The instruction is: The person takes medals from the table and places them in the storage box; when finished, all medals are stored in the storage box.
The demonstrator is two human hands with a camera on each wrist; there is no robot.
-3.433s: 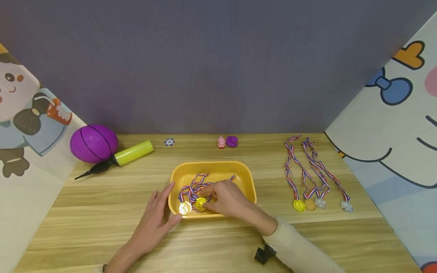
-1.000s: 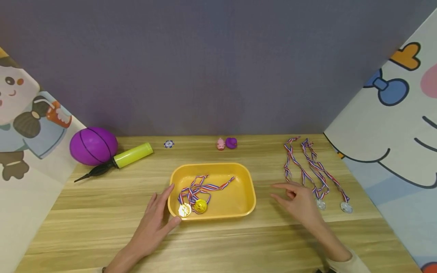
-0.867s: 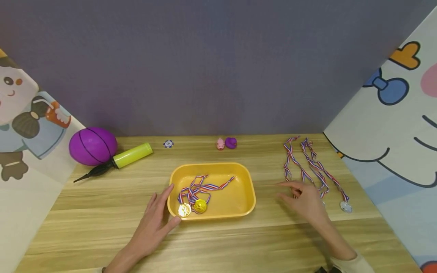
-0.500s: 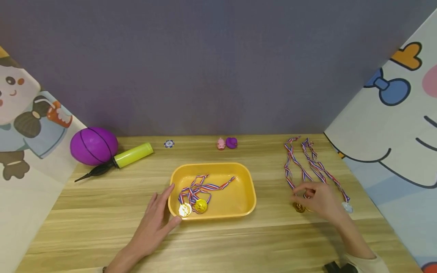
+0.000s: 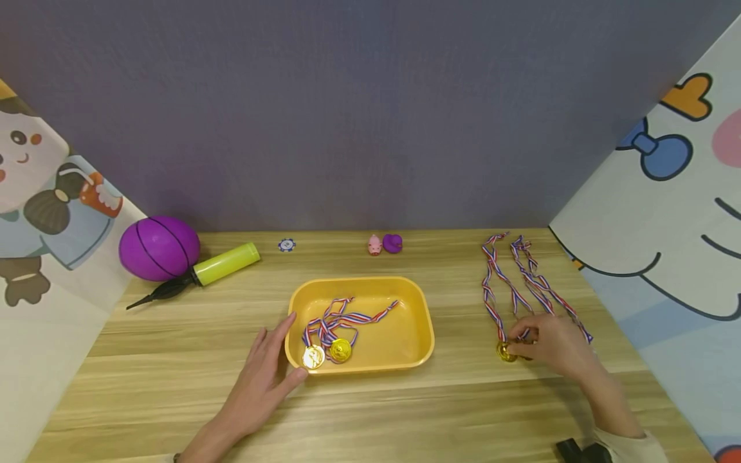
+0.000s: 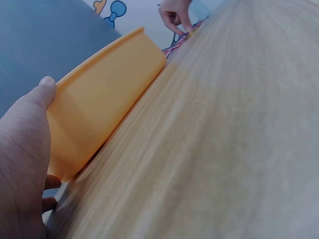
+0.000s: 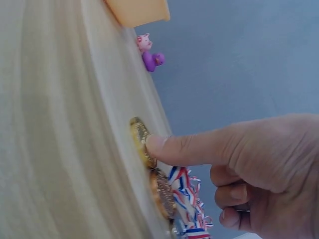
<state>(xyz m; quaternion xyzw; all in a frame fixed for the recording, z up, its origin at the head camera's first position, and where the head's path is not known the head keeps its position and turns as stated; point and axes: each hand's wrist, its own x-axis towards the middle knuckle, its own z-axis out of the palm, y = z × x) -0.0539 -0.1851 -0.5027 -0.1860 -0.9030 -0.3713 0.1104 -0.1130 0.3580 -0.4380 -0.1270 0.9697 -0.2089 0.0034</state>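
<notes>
A yellow tray holds two gold medals on striped ribbons, in the head view. My left hand rests at its left front corner, fingers along the side and thumb touching the rim. To the right lie more medals with red, white and blue ribbons. My right hand is down at the nearest gold medal. Its thumb touches the medal's face and the other fingers are curled; the index fingertip is hidden in the right wrist view. A bronze medal lies beside it. Silver medals are mostly covered by the hand.
At the back left lie a purple ball and a yellow-green hand pump. Along the rear stand a poker chip, a pink pig and a purple duck. A grey panel closes the back.
My right hand has left the gold medal in the tray, moved right over the table, and come down onto the gold medal there. My left hand stays at the tray.
</notes>
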